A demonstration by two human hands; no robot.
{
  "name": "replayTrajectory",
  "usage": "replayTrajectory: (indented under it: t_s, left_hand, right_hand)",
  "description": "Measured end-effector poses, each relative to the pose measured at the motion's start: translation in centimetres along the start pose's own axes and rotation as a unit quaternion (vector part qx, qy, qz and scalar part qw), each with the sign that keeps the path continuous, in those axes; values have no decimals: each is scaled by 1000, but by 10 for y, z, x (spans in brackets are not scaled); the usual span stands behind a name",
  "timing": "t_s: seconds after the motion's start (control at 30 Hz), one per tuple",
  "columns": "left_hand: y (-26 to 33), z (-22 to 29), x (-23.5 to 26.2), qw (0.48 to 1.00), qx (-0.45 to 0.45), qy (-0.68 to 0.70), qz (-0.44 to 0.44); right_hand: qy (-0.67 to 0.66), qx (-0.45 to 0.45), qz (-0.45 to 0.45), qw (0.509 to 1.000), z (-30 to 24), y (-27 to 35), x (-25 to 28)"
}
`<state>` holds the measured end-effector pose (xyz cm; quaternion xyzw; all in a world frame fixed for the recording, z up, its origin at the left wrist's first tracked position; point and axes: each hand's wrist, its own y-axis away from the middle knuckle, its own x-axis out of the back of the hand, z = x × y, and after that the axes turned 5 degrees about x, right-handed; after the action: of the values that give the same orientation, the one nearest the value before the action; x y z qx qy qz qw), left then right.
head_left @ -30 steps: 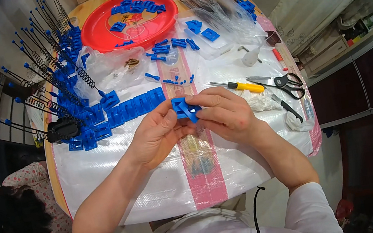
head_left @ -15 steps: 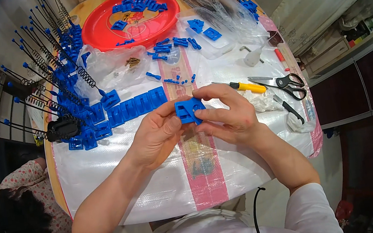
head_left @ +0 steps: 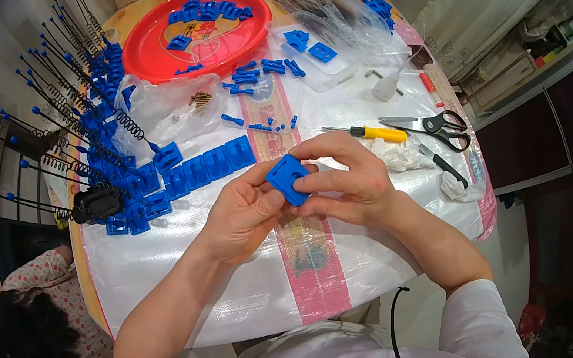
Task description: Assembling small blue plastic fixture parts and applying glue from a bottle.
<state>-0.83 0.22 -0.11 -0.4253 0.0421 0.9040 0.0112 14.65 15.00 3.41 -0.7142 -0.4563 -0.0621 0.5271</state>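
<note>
A square blue plastic piece [head_left: 285,178] with a round hole is held above the table's white woven cover [head_left: 237,292]. My left hand [head_left: 245,204] pinches its left side between thumb and fingers. From the right, the fingers of my right hand [head_left: 347,181] grip the same piece, and one fingertip lies by the hole. Beyond my left hand runs a row of blue plastic blocks [head_left: 216,161]. Small blue bits [head_left: 273,125] and several blue clip-shaped parts [head_left: 246,76] lie farther off.
A red tray [head_left: 141,63] of blue parts stands at the back. Blue pieces with black springs [head_left: 132,125] crowd the left. A yellow-handled screwdriver [head_left: 384,135], scissors [head_left: 447,125] and a black-handled knife [head_left: 446,167] lie right. A person [head_left: 47,322] is at lower left.
The blue piece has been turned in my fingers: its slotted face showed before, and now a flatter face with the hole shows, tilted. Both hands stay closed on it.
</note>
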Motion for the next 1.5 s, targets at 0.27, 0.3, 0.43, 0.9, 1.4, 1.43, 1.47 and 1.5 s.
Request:
replayTrajectory:
  t_s: [0.27, 0.3, 0.43, 0.9, 1.4, 1.43, 1.47, 1.5]
  left_hand:
    - [2, 1, 0, 999, 24, 30, -3]
    - [2, 1, 1, 999, 22, 26, -1]
    - [2, -2, 4, 1000, 7, 0, 0]
    - [-1, -2, -5, 986, -43, -114, 116]
    - [-2, -7, 1, 989, -31, -98, 105]
    - [-2, -8, 2, 991, -28, -87, 96]
    - [-2, -9, 3, 993, -25, -75, 87]
    - [-2, -10, 3, 995, -22, -64, 76]
  right_hand:
    - [4, 16, 2, 1000, 0, -1, -1]
    - [-3, 6, 3, 1000, 0, -1, -1]
    - [-12, -10, -1, 1000, 2, 0, 0]
    - [48, -84, 27, 995, -9, -2, -10]
    - [-74, -226, 105, 966, 4, 16, -10]
    - [-64, -199, 84, 974, 3, 13, -5]
    - [-52, -173, 62, 982, 2, 11, -2]
    - [-93, -207, 61, 972, -4, 8, -3]
